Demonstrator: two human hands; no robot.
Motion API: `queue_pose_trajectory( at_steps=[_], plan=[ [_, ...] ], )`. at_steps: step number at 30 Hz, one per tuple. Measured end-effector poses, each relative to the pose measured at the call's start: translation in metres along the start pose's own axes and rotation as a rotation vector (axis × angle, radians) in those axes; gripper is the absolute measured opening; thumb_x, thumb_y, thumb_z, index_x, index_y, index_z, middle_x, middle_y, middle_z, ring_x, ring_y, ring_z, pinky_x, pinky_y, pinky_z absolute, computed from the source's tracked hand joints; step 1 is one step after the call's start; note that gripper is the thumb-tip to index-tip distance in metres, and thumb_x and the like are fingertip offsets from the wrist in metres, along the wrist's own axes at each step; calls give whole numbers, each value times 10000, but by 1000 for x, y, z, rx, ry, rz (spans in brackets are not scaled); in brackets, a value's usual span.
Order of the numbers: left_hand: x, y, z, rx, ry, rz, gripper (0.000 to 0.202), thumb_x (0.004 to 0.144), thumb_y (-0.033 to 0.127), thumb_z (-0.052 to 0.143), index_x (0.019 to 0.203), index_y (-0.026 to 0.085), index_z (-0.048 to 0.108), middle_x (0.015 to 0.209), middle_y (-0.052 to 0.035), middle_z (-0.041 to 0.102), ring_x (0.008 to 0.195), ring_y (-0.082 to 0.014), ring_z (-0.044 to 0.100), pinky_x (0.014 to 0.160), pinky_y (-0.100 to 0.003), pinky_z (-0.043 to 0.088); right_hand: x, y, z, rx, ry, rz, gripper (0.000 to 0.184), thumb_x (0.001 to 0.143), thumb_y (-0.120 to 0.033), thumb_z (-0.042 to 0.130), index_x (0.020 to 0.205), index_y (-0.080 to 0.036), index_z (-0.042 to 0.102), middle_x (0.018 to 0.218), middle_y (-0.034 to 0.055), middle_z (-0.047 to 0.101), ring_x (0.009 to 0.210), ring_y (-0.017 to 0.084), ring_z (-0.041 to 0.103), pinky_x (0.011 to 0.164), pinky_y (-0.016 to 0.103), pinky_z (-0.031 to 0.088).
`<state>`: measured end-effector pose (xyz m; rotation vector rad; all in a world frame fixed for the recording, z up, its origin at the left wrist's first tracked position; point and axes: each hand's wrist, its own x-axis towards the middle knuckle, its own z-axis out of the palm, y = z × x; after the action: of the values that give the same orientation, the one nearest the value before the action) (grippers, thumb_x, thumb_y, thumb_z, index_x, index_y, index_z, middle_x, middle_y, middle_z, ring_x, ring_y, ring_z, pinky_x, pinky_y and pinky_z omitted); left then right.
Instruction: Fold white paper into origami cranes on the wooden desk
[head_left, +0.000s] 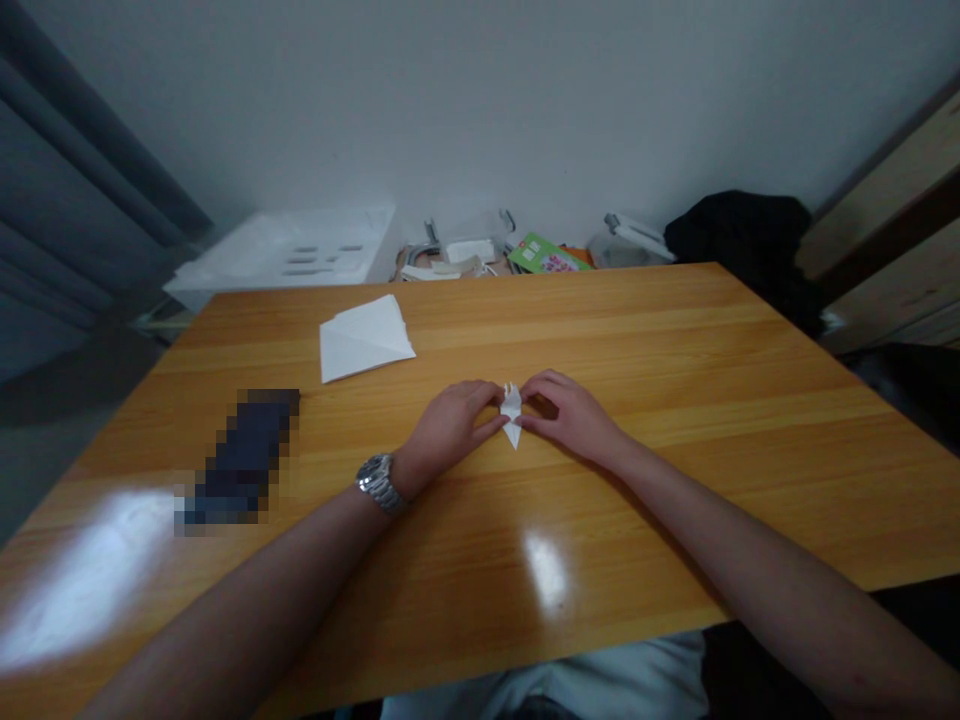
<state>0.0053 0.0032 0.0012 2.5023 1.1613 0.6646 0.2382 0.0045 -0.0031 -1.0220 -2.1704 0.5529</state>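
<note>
Between left hand (452,420) and right hand (576,412), equally near each, held folded white paper (511,404) pinched at its 2 sides, lengthwise from far to near.

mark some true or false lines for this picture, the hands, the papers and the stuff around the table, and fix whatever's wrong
1. The left hand and right hand both touch the small folded paper. True.
2. The watch is on the right wrist. False: the watch is on the left wrist.
3. The folded paper has a pointed end facing the person. True.
4. The green booklet lies between the hands. False: the green booklet is beyond the far edge of the table.
5. Larger white paper lies on the table. True.
</note>
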Motion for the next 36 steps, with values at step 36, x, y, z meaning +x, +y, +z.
queue_pose_trajectory(
  at_steps=[36],
  plan=[
    [3,-1,-1,-5,-16,71,182,1000,345,553,1015,190,646,1080,-65,697,1001,-217,637,893,-343,499,-1,-5,3,-39,-34,-40,66,946,-258,655,927,-203,686,966,68,665,923,207,618,819,346,502]
  ],
)
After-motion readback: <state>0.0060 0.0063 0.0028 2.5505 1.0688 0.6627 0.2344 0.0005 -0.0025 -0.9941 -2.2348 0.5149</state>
